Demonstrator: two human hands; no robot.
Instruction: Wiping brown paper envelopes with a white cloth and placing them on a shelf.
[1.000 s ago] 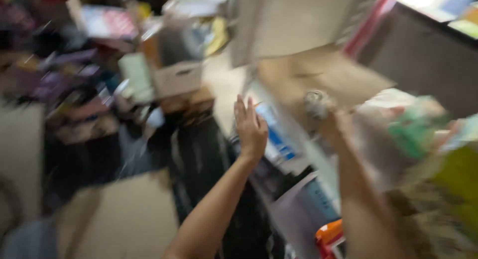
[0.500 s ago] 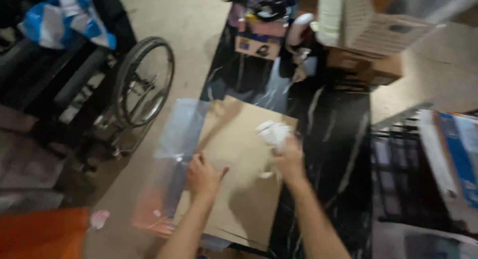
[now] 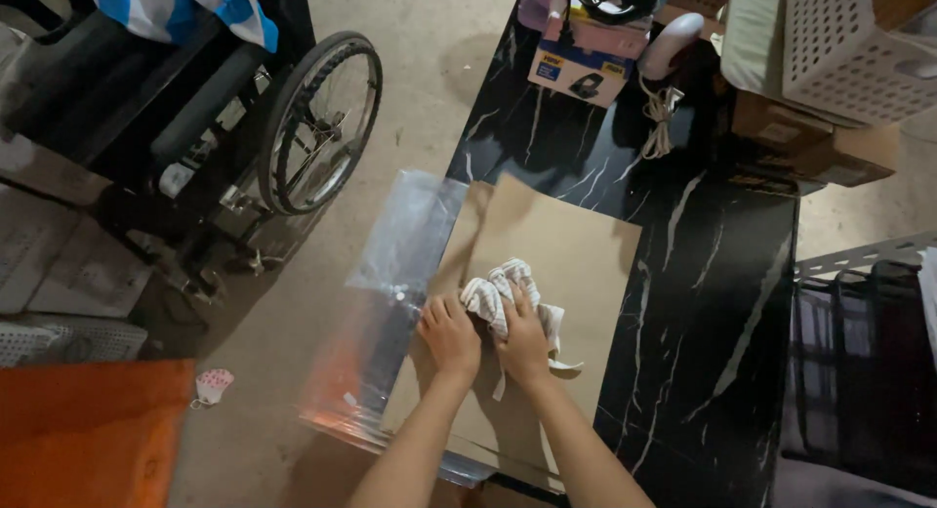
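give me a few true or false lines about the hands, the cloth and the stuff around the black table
1. Both hands, left hand and right hand, press on a striped cloth. True.
2. The cloth lies on a sheet of brown cardboard. True.
3. The cardboard rests on a white wooden table. False: the table is black with pale veins.
4. A wheelchair wheel stands on the person's left. True.
5. The white basket lies beside the hands. False: it is at the table's far end.

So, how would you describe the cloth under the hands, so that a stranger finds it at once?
Find the black marble-patterned table, then the flat brown cardboard sheet lying on it. Near the sheet's middle lies a crumpled white cloth with thin stripes, pressed by the right hand, with the left hand beside it. It is the only soft, wrinkled thing on that sheet.
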